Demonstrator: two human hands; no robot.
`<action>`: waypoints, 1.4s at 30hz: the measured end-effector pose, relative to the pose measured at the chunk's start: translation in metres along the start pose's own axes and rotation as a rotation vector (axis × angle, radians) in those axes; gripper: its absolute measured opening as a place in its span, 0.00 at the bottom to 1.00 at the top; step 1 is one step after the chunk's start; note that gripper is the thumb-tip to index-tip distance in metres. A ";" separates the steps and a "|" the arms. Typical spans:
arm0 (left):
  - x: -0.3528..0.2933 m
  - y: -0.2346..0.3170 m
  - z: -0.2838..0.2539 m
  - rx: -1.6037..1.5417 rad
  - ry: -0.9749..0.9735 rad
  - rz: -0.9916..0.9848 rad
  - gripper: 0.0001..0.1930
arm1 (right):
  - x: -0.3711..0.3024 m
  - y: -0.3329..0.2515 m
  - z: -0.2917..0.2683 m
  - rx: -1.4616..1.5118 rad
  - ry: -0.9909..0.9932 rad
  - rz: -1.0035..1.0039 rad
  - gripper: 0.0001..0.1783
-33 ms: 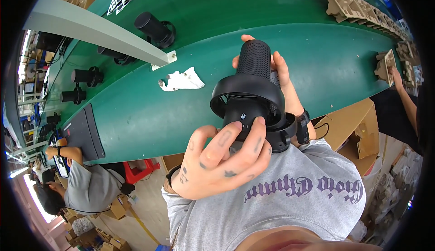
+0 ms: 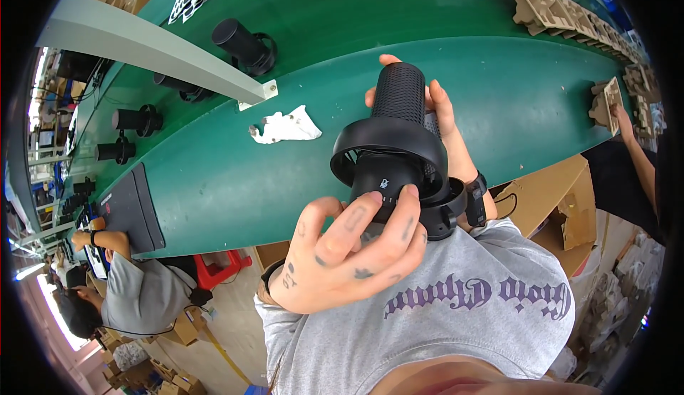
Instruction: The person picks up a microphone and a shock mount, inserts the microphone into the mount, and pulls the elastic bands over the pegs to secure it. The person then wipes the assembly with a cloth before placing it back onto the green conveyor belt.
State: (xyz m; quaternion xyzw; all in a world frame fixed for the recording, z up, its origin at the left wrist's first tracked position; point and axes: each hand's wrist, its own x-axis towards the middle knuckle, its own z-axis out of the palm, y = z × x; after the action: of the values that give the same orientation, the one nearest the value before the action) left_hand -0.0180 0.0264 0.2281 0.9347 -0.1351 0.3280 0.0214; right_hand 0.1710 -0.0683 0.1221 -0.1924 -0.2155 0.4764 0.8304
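One black microphone (image 2: 386, 132) against left fingers (image 2: 354, 225), right fingers (image 2: 442, 108) around its mesh (image 2: 397, 97).

Noted matt black on the microphone (image 2: 400, 95): fine perforated mesh along the upper barrel, metal or plastic not distinguishable. Logged smooth plastic with a soft sheen on the ring mount (image 2: 377, 137). Found the green worktop (image 2: 214, 188) smooth, faintly glossy, lightly speckled. Recorded smooth, pale grey painted metal on 1 post (image 2: 157, 47). Saw rough, matt brown moulded pulp in the trays (image 2: 545, 11); plain matt cardboard in the open box (image 2: 548, 199); smooth red plastic on 1 stool (image 2: 216, 272); soft, matt, heathered grey cloth in the T-shirt (image 2: 434, 331).
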 end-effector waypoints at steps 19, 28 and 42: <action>-0.004 0.001 0.002 -0.184 0.004 -0.012 0.15 | 0.008 0.014 0.002 0.069 0.044 -0.045 0.35; -0.008 0.004 -0.008 -0.108 -0.029 0.077 0.08 | 0.005 0.009 0.025 -0.127 0.084 -0.053 0.42; -0.009 -0.002 -0.021 0.038 -0.164 0.303 0.14 | 0.012 0.027 0.005 0.134 -0.022 -0.014 0.39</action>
State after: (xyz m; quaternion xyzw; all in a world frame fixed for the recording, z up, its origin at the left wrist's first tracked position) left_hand -0.0365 0.0330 0.2393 0.9276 -0.2694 0.2523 -0.0571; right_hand 0.1550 -0.0444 0.1139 -0.1295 -0.1935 0.4861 0.8423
